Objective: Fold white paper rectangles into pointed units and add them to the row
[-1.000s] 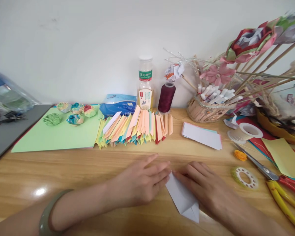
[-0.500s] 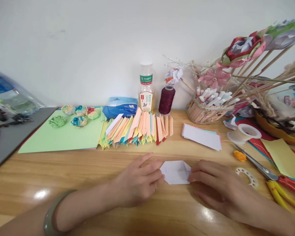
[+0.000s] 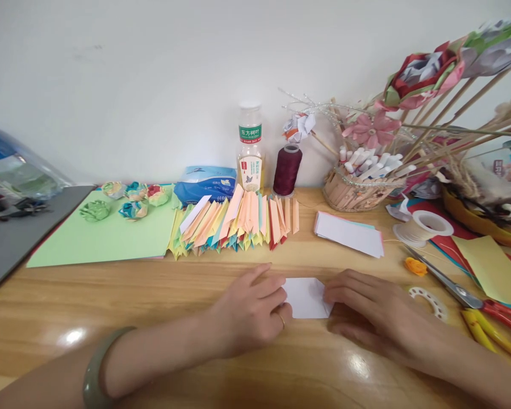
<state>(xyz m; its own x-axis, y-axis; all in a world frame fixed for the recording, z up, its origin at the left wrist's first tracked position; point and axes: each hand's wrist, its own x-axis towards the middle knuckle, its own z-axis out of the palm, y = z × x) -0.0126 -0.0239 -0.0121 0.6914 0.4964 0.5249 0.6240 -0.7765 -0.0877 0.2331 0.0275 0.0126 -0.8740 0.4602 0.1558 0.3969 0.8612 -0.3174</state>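
A small piece of white folded paper point(image 3: 306, 298) lies almost flat on the wooden table between my two hands. My left hand point(image 3: 253, 312) grips its left edge, with fingers curled, the index finger raised and the paper's left corners hidden. At the right edge, my right hand point(image 3: 366, 312) has its bent fingers on a small angled flap, pinching the paper there. The right thumb sits lower, partly shaded. Beyond the hands is a long row of folded paper strips point(image 3: 225, 224) in orange, yellow, teal and red. A stack of white paper slips point(image 3: 349, 234) rests behind my right hand.
Green paper sheets point(image 3: 106, 241) carry several paper flowers at left. Along the wall stand a tissue pack point(image 3: 206, 184), a bottle point(image 3: 250, 153), a maroon thread spool point(image 3: 288, 170) and a pen basket point(image 3: 357, 190). Scissors point(image 3: 460, 292) and a tape roll point(image 3: 428, 304) lie at right.
The paper has turned from a slanting position under my right hand to lying crosswise between both hands. My right fingers moved to its right end, and the left hand now covers its left end.
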